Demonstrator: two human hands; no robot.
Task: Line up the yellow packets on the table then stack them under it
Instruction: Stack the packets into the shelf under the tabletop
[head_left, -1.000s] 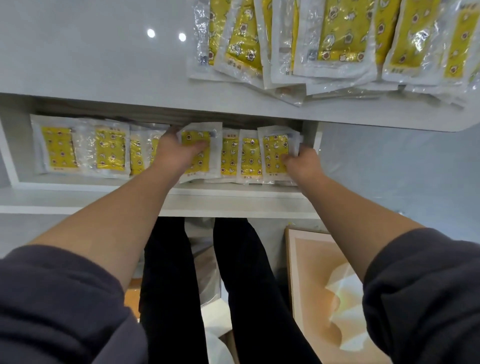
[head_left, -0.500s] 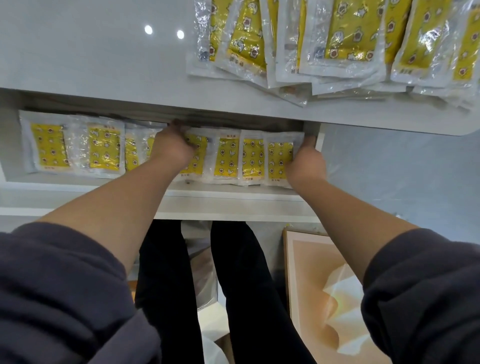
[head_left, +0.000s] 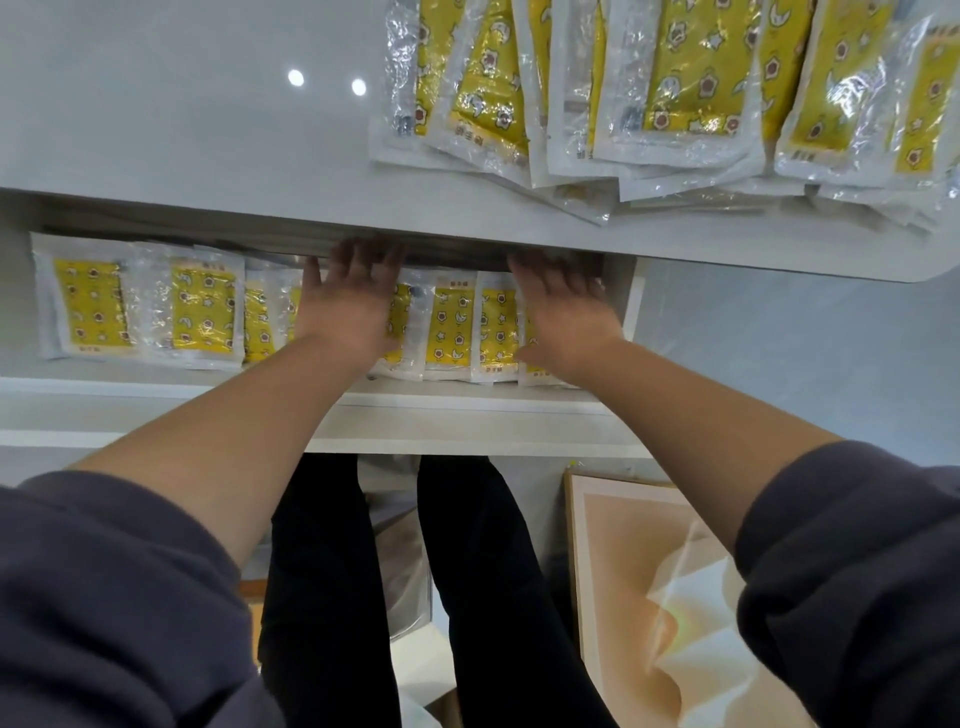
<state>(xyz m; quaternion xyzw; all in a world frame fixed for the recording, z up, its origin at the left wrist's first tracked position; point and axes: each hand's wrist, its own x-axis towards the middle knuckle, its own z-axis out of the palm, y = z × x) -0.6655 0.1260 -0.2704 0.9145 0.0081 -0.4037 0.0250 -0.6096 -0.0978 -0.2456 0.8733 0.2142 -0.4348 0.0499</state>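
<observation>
On the shelf under the table, a row of yellow packets is lying flat, each one overlapping the next. At the far left, two of them are sitting clear of either hand. The left hand is pressing down on the middle of the row with its fingers straight and spread, gripping nothing, and its fingertips are reaching under the table's edge. Between the hands, two more packets of the row are showing uncovered. The right hand is lying flat on the right end of the row, fingers stretched out and holding nothing, its palm covering the last packet. On the tabletop to the right, a loose heap of packets is lying well apart from both hands.
</observation>
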